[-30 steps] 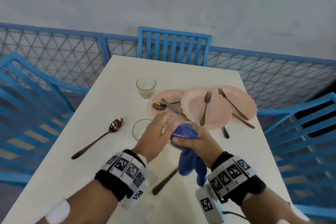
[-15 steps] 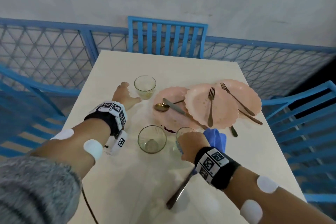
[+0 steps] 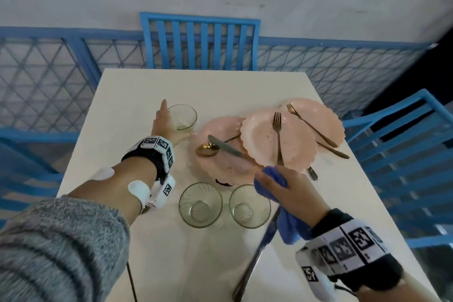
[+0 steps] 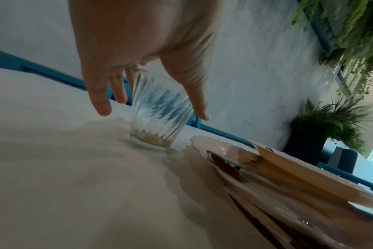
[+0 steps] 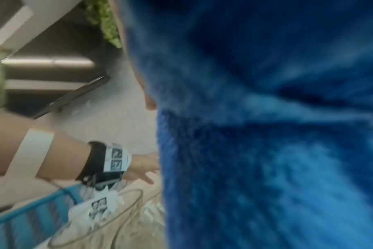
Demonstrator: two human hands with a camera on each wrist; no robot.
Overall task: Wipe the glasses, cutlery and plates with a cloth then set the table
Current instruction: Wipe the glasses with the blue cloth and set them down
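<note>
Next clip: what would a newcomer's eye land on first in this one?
Probably the blue cloth bunched in the right hand, held just above the two near glasses. Next, the left hand stretched out to the far glass, fingers spread on either side of it but not yet closed. To the right lie three overlapping pink plates strewn with forks, a knife and a spoon.

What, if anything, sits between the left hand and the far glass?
Nothing visible. The left hand is already at the far glass, fingers straight down one side and thumb down the other, not yet curled round it.
</note>
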